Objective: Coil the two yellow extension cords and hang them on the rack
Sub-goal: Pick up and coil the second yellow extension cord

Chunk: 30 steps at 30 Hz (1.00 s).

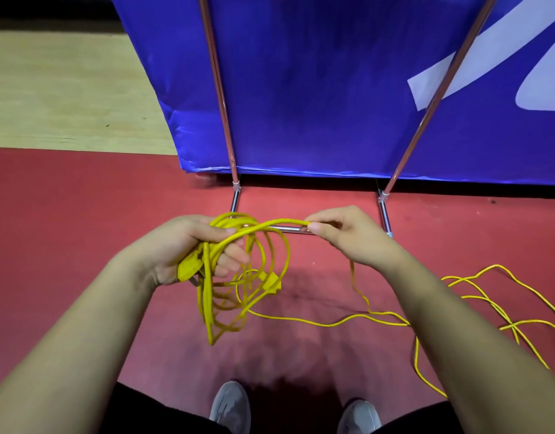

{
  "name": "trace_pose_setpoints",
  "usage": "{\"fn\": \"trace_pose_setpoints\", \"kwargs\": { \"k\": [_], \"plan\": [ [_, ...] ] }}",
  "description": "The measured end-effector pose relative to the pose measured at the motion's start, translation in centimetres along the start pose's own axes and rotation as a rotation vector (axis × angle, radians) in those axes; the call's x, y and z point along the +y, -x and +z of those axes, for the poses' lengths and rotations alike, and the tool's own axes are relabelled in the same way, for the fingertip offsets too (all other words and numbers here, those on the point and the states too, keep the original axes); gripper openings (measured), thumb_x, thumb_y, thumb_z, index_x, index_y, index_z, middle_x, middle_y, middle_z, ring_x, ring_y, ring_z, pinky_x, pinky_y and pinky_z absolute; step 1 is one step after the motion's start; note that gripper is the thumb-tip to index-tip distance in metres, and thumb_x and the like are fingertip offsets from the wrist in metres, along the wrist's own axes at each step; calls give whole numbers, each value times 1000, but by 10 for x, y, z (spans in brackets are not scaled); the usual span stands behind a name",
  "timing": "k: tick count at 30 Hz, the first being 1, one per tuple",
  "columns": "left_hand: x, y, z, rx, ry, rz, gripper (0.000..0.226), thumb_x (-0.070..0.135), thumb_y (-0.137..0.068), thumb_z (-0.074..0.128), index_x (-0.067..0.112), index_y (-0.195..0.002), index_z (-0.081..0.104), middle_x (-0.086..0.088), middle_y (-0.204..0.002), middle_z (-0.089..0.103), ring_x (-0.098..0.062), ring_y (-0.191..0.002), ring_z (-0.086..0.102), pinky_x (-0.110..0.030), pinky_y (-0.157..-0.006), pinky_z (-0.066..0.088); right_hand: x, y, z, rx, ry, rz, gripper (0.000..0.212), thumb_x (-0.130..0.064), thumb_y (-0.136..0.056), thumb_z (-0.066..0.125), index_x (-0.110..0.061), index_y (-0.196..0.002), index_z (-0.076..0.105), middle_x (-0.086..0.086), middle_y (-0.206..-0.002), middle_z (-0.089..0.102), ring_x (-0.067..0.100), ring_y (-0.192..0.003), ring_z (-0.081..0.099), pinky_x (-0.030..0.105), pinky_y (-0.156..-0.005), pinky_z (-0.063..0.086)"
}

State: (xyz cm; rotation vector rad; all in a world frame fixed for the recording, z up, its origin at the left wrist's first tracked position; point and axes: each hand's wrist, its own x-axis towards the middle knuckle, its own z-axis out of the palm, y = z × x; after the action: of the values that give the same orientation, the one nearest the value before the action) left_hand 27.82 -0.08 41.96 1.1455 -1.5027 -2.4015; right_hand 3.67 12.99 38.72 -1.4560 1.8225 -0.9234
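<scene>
My left hand (188,245) grips a bundle of yellow cord loops (235,296) that hang down below it, with a yellow plug (188,270) at the palm. From that bundle a stretch of the same cord arcs over to my right hand (348,234), which pinches it between thumb and fingers. The rest of the yellow cord (476,302) trails loose across the red floor at the right, in tangled strands. A second plug end (271,281) dangles among the loops. The metal rack (220,89) stands straight ahead, its two slanted poles rising from chrome feet.
A blue banner (332,89) hangs behind the rack poles. The rack's low chrome crossbar (285,228) lies just beyond my hands. My grey shoes (231,405) stand on the red floor (82,214); pale wood flooring (66,89) lies at the far left.
</scene>
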Motion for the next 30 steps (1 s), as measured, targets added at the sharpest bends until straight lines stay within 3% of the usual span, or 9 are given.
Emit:
{"fn": "trace_pose_setpoints", "kwargs": {
  "k": [4,9,13,15,18,20,26,28,30],
  "plan": [
    [-6,-4,5,-22,-74,-24,24,5,-69,64,-8,-89,63,-26,-75,70,-23,-44,63,-27,-39,51,-11,-6,13,-40,146,-23,15,-18,-93,60,-19,-91,75,-6,-72,64,4,-66,49,25,-66,40],
    [-9,-5,-8,-233,23,38,36,31,-71,78,1,-88,65,-7,-58,53,-14,-38,46,-23,-41,42,-3,-11,18,96,220,60,13,-26,-90,64,-22,-99,71,0,-85,67,21,-83,59,38,-82,51],
    [-9,-6,-5,-412,130,61,33,31,-78,75,5,-89,60,4,-53,37,-4,-36,34,-20,-41,36,-17,-4,32,-55,12,45,96,-54,-63,82,-46,-144,30,-12,-136,41,8,-101,57,17,-89,47],
    [-9,-5,0,-469,126,83,38,33,-77,77,3,-89,56,5,-52,33,-2,-36,32,-18,-40,34,-18,-7,43,-58,111,41,105,-58,-57,83,-46,-145,27,-15,-142,42,3,-119,50,22,-100,43],
    [-11,-3,8,-453,51,91,35,22,-77,77,8,-77,44,6,-50,25,-2,-35,29,-16,-40,32,-6,-15,50,6,116,31,44,-39,-69,78,-31,-110,63,-6,-95,69,11,-89,63,34,-86,52],
    [-11,-4,11,-361,7,96,30,13,-79,70,14,-70,41,7,-48,25,-4,-33,27,-17,-41,31,4,-16,48,60,176,26,11,-25,-71,68,-20,-79,63,1,-66,62,18,-66,60,40,-69,51],
    [-3,-9,-7,-10,-189,161,15,20,-69,71,15,-66,57,1,-48,30,-16,-39,35,-31,-52,19,16,-17,26,126,279,115,12,-26,-65,59,-25,-77,59,-3,-52,54,17,-54,54,38,-58,52],
    [-1,-8,-9,-18,-321,195,6,21,-75,69,18,-79,70,-2,-49,32,-18,-42,38,-25,-48,22,18,-15,22,117,257,123,11,-24,-65,60,-24,-76,60,-3,-52,56,14,-52,56,38,-58,53],
    [-1,-8,-12,-47,-381,211,24,9,-83,64,24,-101,71,-6,-50,33,-20,-44,41,-22,-43,34,18,-13,17,119,268,105,11,-25,-65,59,-26,-76,60,-3,-54,58,14,-53,58,38,-58,53]
  ]
}}
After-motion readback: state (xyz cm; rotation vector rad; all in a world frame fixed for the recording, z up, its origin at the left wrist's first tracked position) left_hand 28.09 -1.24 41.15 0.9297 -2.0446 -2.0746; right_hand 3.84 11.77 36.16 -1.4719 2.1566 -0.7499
